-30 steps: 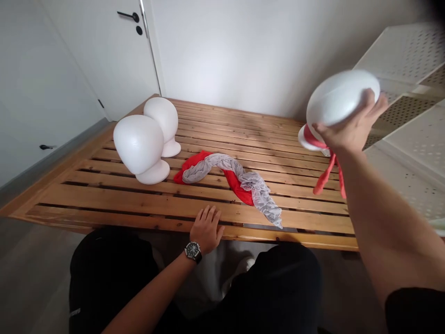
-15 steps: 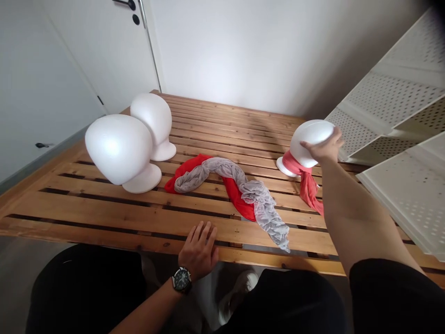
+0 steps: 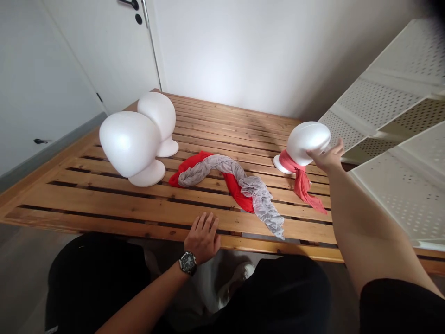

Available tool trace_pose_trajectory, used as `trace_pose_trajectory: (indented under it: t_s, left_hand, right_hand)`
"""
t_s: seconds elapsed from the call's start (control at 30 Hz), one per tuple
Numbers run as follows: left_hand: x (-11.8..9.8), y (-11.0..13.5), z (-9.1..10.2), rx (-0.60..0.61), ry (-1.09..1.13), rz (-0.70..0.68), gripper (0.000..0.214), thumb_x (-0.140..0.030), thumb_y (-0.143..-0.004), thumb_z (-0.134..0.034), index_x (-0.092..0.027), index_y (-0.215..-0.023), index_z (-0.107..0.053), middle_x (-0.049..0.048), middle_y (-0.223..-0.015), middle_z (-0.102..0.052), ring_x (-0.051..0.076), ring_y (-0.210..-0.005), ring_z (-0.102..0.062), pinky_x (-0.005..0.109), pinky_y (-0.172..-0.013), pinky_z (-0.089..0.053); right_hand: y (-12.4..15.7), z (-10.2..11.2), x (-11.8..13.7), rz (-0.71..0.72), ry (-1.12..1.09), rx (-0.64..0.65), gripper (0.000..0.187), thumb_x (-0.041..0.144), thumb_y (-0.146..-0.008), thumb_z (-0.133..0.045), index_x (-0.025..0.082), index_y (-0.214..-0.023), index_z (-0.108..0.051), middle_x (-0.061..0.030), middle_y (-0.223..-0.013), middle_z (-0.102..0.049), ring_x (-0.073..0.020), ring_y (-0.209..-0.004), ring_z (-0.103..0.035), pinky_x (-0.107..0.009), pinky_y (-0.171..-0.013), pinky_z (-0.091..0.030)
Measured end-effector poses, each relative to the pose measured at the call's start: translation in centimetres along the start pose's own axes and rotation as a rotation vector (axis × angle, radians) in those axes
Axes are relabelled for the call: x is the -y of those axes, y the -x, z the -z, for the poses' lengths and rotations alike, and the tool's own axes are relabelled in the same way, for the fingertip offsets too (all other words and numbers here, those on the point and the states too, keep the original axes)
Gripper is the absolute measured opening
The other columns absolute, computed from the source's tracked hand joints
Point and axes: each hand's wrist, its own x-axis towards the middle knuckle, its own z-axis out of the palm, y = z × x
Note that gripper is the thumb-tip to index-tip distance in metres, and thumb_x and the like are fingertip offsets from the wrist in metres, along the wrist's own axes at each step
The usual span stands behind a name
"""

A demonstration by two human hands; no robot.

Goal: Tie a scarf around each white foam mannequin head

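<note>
My right hand [image 3: 328, 157] is at the right side of a white mannequin head [image 3: 308, 139], fingers spread and thumb by its lower edge; whether it still touches is hard to tell. A coral-red scarf [image 3: 301, 183] is wrapped around that head's neck, its loose end trailing onto the slatted wooden table [image 3: 146, 206]. Flat on the table's front edge rests my left hand [image 3: 203, 236], holding nothing, with a watch [image 3: 188, 263] on the wrist. Beyond it lie a crumpled grey scarf [image 3: 255, 188] and a bright red scarf [image 3: 239, 197], partly under the grey one.
Two more white mannequin heads, a nearer one [image 3: 128, 141] and a farther one [image 3: 158, 113], stand on the table's left side. White perforated shelving [image 3: 378, 102] rises close by on the right. A white door [image 3: 100, 51] is at the back left.
My right hand has loosened from the mannequin head and shifted slightly down its right side, fingers spreading. The view has shifted a little; my left hand stays on the table edge.
</note>
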Motion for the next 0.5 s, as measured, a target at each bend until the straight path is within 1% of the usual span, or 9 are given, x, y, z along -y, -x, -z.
trace_pose_trajectory:
  t_s: [0.03,0.07,0.13,0.2,0.27,0.33,0.37,0.43,0.5]
  left_hand:
    - [-0.1,-0.1,0.1,0.002,0.008,-0.002,0.060,-0.032,-0.094,-0.063,-0.024,-0.154,-0.061,0.0138,-0.163,-0.053,0.040,-0.153,-0.046,0.060,-0.130,-0.033]
    - [-0.3,-0.2,0.1,0.004,0.012,-0.002,0.060,-0.032,-0.094,-0.063,-0.024,-0.154,-0.061,0.0141,-0.163,-0.053,0.040,-0.153,-0.046,0.061,-0.130,-0.033]
    - [-0.7,-0.1,0.4,0.010,0.007,0.003,0.060,-0.033,-0.095,-0.063,-0.024,-0.154,-0.060,0.0149,-0.163,-0.053,0.039,-0.154,-0.045,0.061,-0.131,-0.031]
    - [-0.5,0.3,1.4,0.042,0.022,-0.019,0.059,-0.035,-0.096,-0.064,-0.023,-0.153,-0.059,0.0148,-0.164,-0.051,0.038,-0.155,-0.042,0.061,-0.131,-0.031]
    - [0.8,1.1,3.2,0.088,0.089,-0.065,0.058,-0.037,-0.096,-0.066,-0.023,-0.151,-0.059,0.0132,-0.164,-0.051,0.036,-0.156,-0.042,0.057,-0.131,-0.033]
    - [3.7,1.8,5.9,0.075,0.162,-0.051,0.055,-0.037,-0.097,-0.064,-0.023,-0.149,-0.058,0.0124,-0.161,-0.053,0.032,-0.153,-0.045,0.052,-0.131,-0.036]
    - [5.7,2.0,7.5,0.020,0.176,0.010,0.053,-0.036,-0.098,-0.062,-0.022,-0.149,-0.057,0.0133,-0.157,-0.055,0.030,-0.151,-0.047,0.051,-0.130,-0.037]
    - [10.7,1.7,10.7,-0.148,0.139,0.209,0.055,-0.036,-0.097,-0.062,-0.017,-0.148,-0.055,0.0177,-0.150,-0.058,0.032,-0.146,-0.051,0.051,-0.129,-0.037]
    - [15.8,0.4,13.4,-0.334,0.079,0.473,0.069,-0.039,-0.091,-0.071,-0.010,-0.149,-0.050,0.0232,-0.147,-0.057,0.037,-0.146,-0.049,0.055,-0.128,-0.036]
  right_hand:
    - [1.5,0.3,0.1,-0.028,-0.056,0.025,0.128,0.047,-0.078,-0.089,-0.011,-0.162,-0.012,-0.0499,-0.155,-0.022,-0.0356,-0.151,-0.030,-0.048,-0.108,-0.035]
    - [3.4,0.4,0.3,-0.016,-0.107,0.006,0.125,0.047,-0.079,-0.087,-0.010,-0.161,-0.013,-0.0489,-0.155,-0.023,-0.0367,-0.152,-0.026,-0.049,-0.111,-0.033]
    - [8.4,0.1,0.5,0.043,-0.190,-0.069,0.110,0.050,-0.084,-0.080,-0.007,-0.157,-0.021,-0.0463,-0.154,-0.028,-0.0385,-0.151,-0.026,-0.051,-0.114,-0.031]
    - [14.9,-0.9,0.3,0.098,-0.254,-0.112,0.088,0.050,-0.088,-0.071,0.001,-0.152,-0.033,-0.0423,-0.150,-0.037,-0.0404,-0.145,-0.034,-0.052,-0.114,-0.032]
    - [21.6,-1.9,-0.6,0.119,-0.278,-0.074,0.069,0.049,-0.086,-0.068,0.013,-0.140,-0.046,-0.0354,-0.140,-0.051,-0.0414,-0.134,-0.048,-0.054,-0.109,-0.040]
    - [27.2,-2.3,-2.1,0.123,-0.300,0.012,0.056,0.051,-0.083,-0.068,0.021,-0.128,-0.052,-0.0275,-0.132,-0.059,-0.0407,-0.119,-0.060,-0.056,-0.101,-0.049]
    - [29.3,-2.2,-2.7,0.111,-0.303,0.026,0.051,0.054,-0.082,-0.067,0.022,-0.121,-0.056,-0.0241,-0.125,-0.062,-0.0394,-0.109,-0.064,-0.057,-0.095,-0.053]
    - [31.9,-1.3,-3.5,0.113,-0.295,-0.026,0.045,0.057,-0.085,-0.063,0.022,-0.113,-0.060,-0.0200,-0.119,-0.066,-0.0365,-0.101,-0.067,-0.056,-0.091,-0.057]
    - [33.1,-0.1,-3.2,0.161,-0.283,-0.081,0.043,0.058,-0.088,-0.062,0.021,-0.111,-0.063,-0.0185,-0.115,-0.067,-0.0354,-0.102,-0.068,-0.055,-0.090,-0.059]
